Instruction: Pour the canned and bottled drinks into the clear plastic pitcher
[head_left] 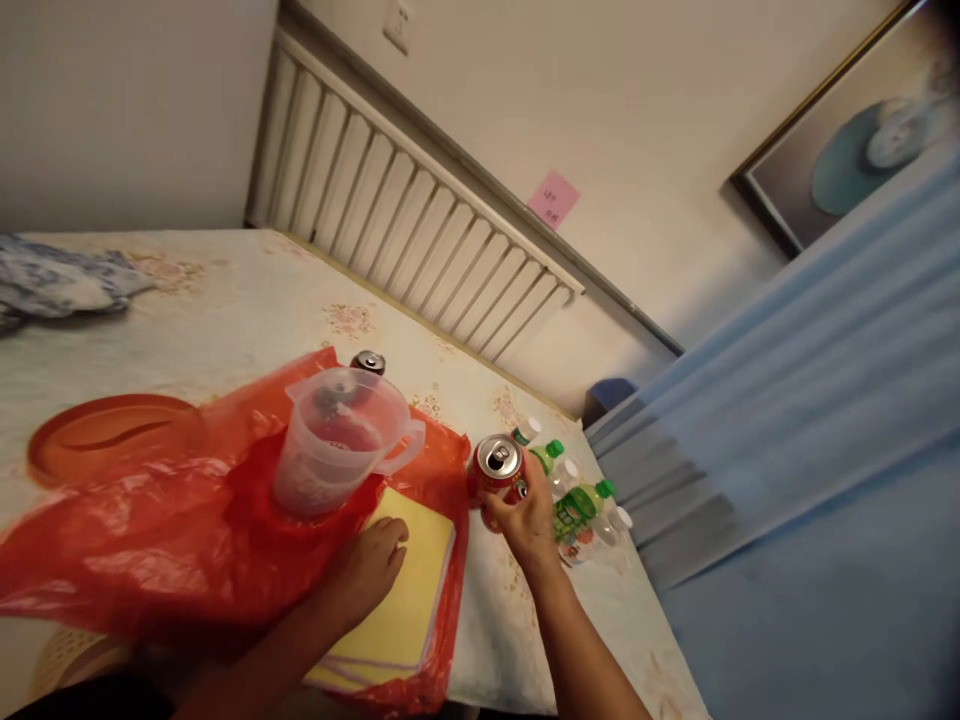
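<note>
My right hand (531,515) is wrapped round a red soda can (496,470) with an opened silver top, at the right edge of the red bag. Part of another red can shows behind my fingers. My left hand (371,565) rests over a yellow pad or stack of paper (412,600), its fingers curled in and nothing visible in them. Just beyond it a clear plastic measuring jug (330,450) stands on the red plastic bag (172,520), its handle pointing right.
A dark can (369,362) stands behind the jug. Several plastic bottles (574,510) with green or white caps cluster right of my right hand. An orange-red lid (112,435) lies at left, with a patterned cloth (67,280) farther back. A blue curtain (810,450) hangs beyond the table's right edge.
</note>
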